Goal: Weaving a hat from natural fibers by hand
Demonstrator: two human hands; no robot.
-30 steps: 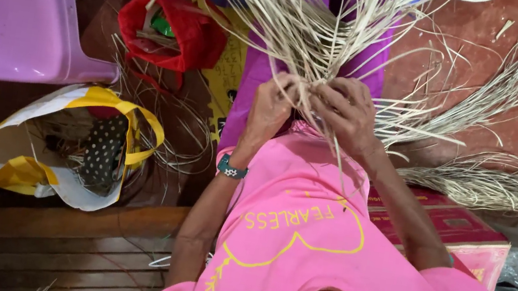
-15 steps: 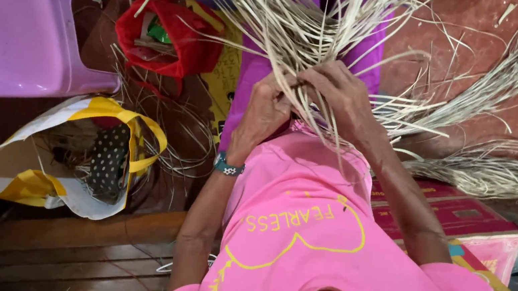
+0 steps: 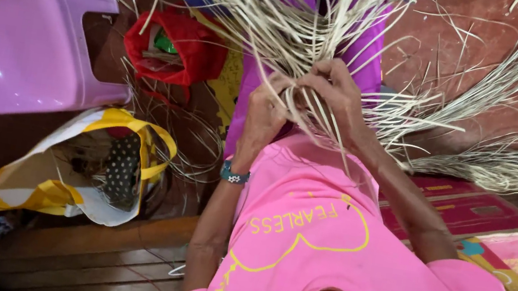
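1. Both hands up in a fan of pale dried straw strips (image 3: 271,12), worked close above a pink shirt (image 3: 326,243) w/ yellow lettering.
2. Left hand (image 3: 263,116): fingers curled tight, gripping a cluster of strips near where the fan gathers; teal beaded bracelet (image 3: 234,174) at the wrist, just below.
3. Right hand (image 3: 334,92): fingers bent, pinching several strips at the same gathering pt, touching or nearly touching the left hand.
4. Strips splay up and outward from the hands; more loose strips in a heap (image 3: 507,160) to the right of the hands, on a reddish floor.
5. Purple cloth (image 3: 365,59) directly behind the strips.
6. Red bag (image 3: 184,54) left of the hands; lilac plastic chair (image 3: 16,44) farther left.
7. White-and-yellow tote bag (image 3: 86,175) below the red bag, open, w/ dark spotted fabric inside.
8. Red-and-pink cardboard box (image 3: 485,221) lower right of the hands, beside the right forearm.
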